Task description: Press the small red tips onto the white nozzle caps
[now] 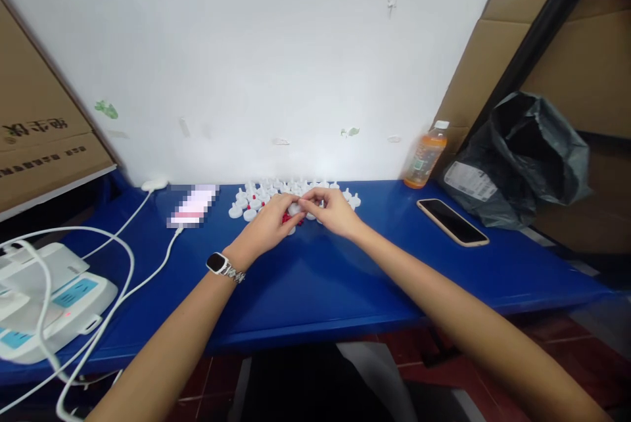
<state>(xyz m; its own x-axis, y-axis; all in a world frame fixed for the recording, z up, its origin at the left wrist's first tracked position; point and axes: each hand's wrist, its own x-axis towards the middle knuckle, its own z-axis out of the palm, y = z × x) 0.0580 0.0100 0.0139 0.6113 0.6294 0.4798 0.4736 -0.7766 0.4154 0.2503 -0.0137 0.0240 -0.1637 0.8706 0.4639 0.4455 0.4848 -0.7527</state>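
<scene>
My left hand (pixel 266 228), with a watch at the wrist, is closed around a white round cap (pixel 294 209) held just above the table. My right hand (pixel 338 213) meets it from the other side, thumb and forefinger pinched together at the cap. Whatever sits between those right fingertips is too small to make out. Small red tips (pixel 286 218) lie in a little heap below the hands, partly hidden by them. Around and behind spread many white caps with thin spouts (pixel 250 214), some with a red tip on the spout.
The blue table (pixel 315 284) runs up to a white wall. At the right are a phone (pixel 453 221), an orange drink bottle (pixel 426 156) and a grey plastic bag (pixel 517 165). A charging phone (pixel 194 205) and a power strip (pixel 73 310) with loose white cables lie left.
</scene>
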